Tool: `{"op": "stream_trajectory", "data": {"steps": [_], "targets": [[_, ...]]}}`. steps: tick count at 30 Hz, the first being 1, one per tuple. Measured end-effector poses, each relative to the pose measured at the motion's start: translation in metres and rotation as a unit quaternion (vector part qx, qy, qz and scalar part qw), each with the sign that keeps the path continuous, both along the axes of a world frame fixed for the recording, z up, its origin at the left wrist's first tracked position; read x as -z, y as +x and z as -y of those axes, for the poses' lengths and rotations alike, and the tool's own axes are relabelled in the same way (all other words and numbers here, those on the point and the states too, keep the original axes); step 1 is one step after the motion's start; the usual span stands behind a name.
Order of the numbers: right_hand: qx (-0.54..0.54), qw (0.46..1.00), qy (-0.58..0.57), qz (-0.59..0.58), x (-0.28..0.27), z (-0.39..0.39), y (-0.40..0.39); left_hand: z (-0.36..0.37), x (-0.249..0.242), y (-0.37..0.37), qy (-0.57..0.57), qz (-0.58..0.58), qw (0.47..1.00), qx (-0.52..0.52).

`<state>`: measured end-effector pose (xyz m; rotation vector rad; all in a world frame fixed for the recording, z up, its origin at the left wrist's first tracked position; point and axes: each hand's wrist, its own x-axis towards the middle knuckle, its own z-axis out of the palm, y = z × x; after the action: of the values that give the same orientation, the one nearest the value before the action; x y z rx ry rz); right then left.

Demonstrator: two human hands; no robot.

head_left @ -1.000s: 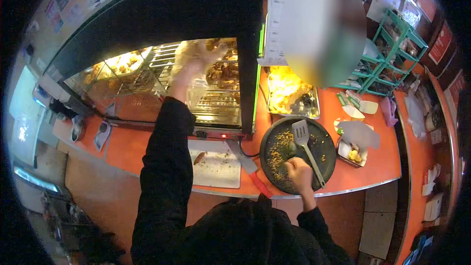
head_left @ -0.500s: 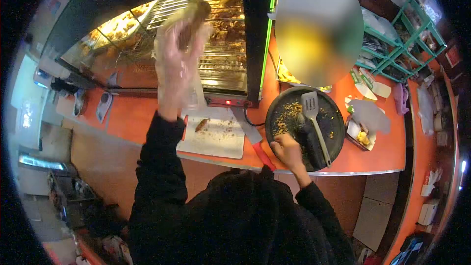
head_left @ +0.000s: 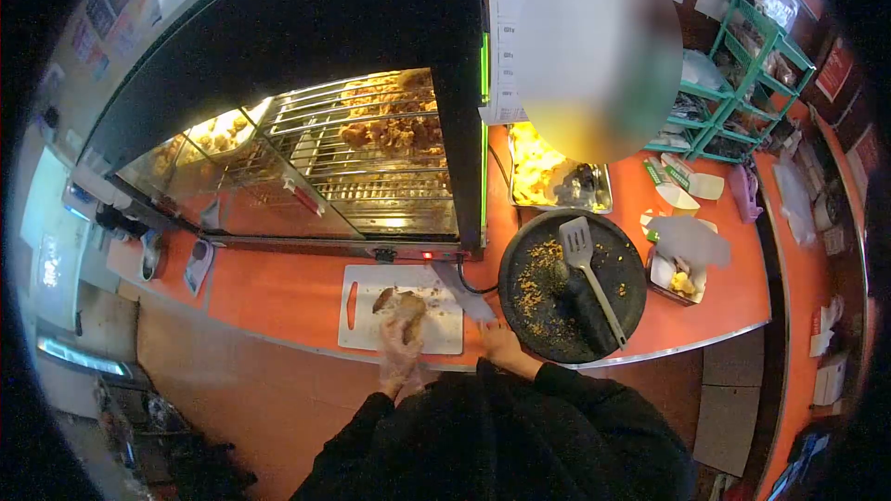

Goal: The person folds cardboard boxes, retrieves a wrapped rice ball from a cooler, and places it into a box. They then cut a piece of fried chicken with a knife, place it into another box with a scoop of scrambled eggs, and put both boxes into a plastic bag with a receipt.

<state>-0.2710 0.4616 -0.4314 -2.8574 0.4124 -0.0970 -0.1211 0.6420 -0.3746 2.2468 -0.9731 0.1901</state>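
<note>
My left hand, in a clear plastic glove, is closed around a brown piece of fried meat over the white cutting board. A smaller brown scrap and crumbs lie by it on the board. At the board's right edge my right hand is closed at the handle end of a knife. The handle is hidden under my fingers, and the blade points up toward the glass cabinet. Just right of that hand sits a round dark pan with crumbs and a grey slotted turner in it.
A lit glass warming cabinet holds fried pieces on wire racks. Behind the pan stands a metal tray of yellow food. Right of the pan is an open paper food box; green racks stand beyond. The counter's front edge is close to me.
My left hand has come down from before the cabinet to the board with the fried meat. My right hand has moved left from the pan's edge onto the knife. The view has shifted.
</note>
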Motion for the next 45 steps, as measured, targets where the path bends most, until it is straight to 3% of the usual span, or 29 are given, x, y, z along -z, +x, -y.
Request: {"op": "stream_trajectory", "data": {"steps": [3, 6, 12, 15, 16, 17, 19, 20, 22, 24, 26, 28, 33, 37, 39, 41, 43, 45], "targets": [[0.025, 0.998, 0.048, 0.022, -0.019, 0.000, 0.000, 0.008, 0.039, 0.019, 0.002, 0.077, 0.993, 0.087], [0.054, 0.993, 0.097, -0.032, -0.051, 0.000, -0.005, 0.015, -0.006, 0.021, 0.100, 0.044, 0.979, 0.171], [0.096, 0.985, 0.142, -0.016, -0.086, 0.007, -0.033, 0.009, -0.049, 0.028, 0.065, 0.164, 0.973, 0.151], [0.143, 0.967, 0.207, -0.047, -0.107, 0.011, -0.046, -0.010, -0.046, 0.047, 0.096, -0.112, 0.988, -0.050], [0.164, 0.955, 0.238, -0.068, -0.114, 0.013, -0.050, -0.020, -0.031, 0.057, 0.212, 0.063, 0.971, -0.095], [0.159, 0.949, 0.264, -0.072, -0.120, 0.016, -0.056, -0.033, -0.005, 0.069, 0.318, 0.235, 0.909, -0.135], [0.168, 0.941, 0.284, -0.077, -0.128, 0.017, -0.061, -0.049, 0.019, 0.094, 0.470, 0.270, 0.824, -0.166], [0.173, 0.937, 0.294, -0.079, -0.129, 0.017, -0.064, -0.053, 0.022, 0.106, 0.524, 0.139, 0.825, -0.159], [0.169, 0.937, 0.299, -0.069, -0.128, 0.017, -0.068, -0.072, 0.052, 0.131, 0.542, 0.058, 0.827, -0.136], [0.164, 0.937, 0.306, -0.052, -0.128, 0.015, -0.069, -0.101, 0.108, 0.148, 0.486, 0.163, 0.852, -0.107], [0.155, 0.936, 0.314, -0.033, -0.128, 0.012, -0.067, -0.084, 0.068, 0.124, 0.549, 0.099, 0.822, -0.113], [0.149, 0.937, 0.314, -0.026, -0.126, 0.010, -0.066, -0.077, 0.054, 0.117, 0.538, 0.084, 0.831, -0.116], [0.122, 0.941, 0.314, -0.015, -0.119, 0.009, -0.062, -0.095, 0.092, 0.126, 0.314, 0.165, 0.928, -0.116], [0.112, 0.943, 0.314, -0.018, -0.115, 0.008, -0.063, -0.089, 0.066, 0.104, 0.362, 0.224, 0.893, -0.149], [0.110, 0.945, 0.308, -0.019, -0.119, 0.010, -0.063, -0.054, -0.024, 0.070, 0.369, 0.160, 0.910, -0.106], [0.116, 0.945, 0.305, -0.026, -0.133, 0.008, -0.062, -0.042, -0.018, 0.075, 0.275, -0.022, 0.931, -0.240], [0.109, 0.948, 0.299, -0.005, -0.119, 0.009, -0.062, -0.036, 0.000, 0.085, 0.189, -0.035, 0.956, -0.221], [0.109, 0.946, 0.304, 0.011, -0.116, 0.007, -0.065, -0.030, 0.022, 0.089, 0.144, 0.098, 0.981, -0.087]]}}
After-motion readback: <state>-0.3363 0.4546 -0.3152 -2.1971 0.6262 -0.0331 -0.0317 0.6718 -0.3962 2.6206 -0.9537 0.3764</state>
